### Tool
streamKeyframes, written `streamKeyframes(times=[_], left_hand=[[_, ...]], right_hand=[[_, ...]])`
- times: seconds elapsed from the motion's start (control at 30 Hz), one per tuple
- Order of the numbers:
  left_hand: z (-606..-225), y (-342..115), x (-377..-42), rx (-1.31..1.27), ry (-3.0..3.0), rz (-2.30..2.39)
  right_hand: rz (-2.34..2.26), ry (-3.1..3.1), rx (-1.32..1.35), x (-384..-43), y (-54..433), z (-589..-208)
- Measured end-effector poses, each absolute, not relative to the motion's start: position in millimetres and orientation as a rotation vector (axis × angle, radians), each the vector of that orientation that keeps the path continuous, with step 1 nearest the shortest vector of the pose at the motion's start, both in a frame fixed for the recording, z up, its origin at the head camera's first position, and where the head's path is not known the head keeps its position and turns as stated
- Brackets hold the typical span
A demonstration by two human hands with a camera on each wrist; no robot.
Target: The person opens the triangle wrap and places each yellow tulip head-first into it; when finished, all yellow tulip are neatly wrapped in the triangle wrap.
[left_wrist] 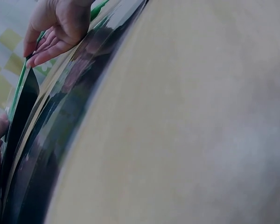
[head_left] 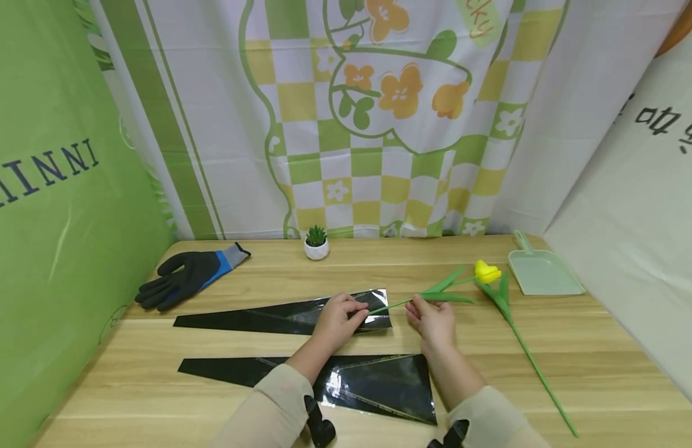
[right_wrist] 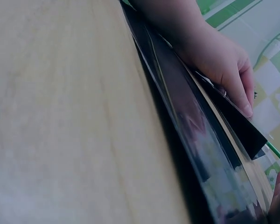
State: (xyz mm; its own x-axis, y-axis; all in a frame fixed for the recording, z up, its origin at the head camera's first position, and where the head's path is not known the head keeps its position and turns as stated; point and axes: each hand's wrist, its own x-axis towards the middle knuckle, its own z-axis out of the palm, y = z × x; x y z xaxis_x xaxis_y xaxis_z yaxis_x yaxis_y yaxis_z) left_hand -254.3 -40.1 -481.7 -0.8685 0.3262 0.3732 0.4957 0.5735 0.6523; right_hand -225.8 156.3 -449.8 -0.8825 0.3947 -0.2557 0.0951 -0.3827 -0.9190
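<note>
My left hand pinches the wide end of a glossy black tapered flower sleeve; thumb and fingers sit on either side of its edge. The green stem of an artificial yellow tulip runs into that wide end. Just below its leaves, my right hand pinches the stem between thumb and fingers. The yellow bloom points right, close to the top of a second leafy stem on the table. In the right wrist view, the held sleeve is tilted up off the table.
A second black sleeve lies flat nearer me, under my forearms. Along the back are a black and blue work glove, a small potted succulent and a pale green dustpan. Fabric walls enclose the wooden table.
</note>
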Motion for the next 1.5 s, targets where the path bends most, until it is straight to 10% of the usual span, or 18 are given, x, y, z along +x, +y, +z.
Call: streamKeyframes(times=[1.5], left_hand=[[-479, -33, -253, -0.625, -2.588, -1.157]], right_hand=[[2.346, -1.773, -0.646, -228, 123, -452]])
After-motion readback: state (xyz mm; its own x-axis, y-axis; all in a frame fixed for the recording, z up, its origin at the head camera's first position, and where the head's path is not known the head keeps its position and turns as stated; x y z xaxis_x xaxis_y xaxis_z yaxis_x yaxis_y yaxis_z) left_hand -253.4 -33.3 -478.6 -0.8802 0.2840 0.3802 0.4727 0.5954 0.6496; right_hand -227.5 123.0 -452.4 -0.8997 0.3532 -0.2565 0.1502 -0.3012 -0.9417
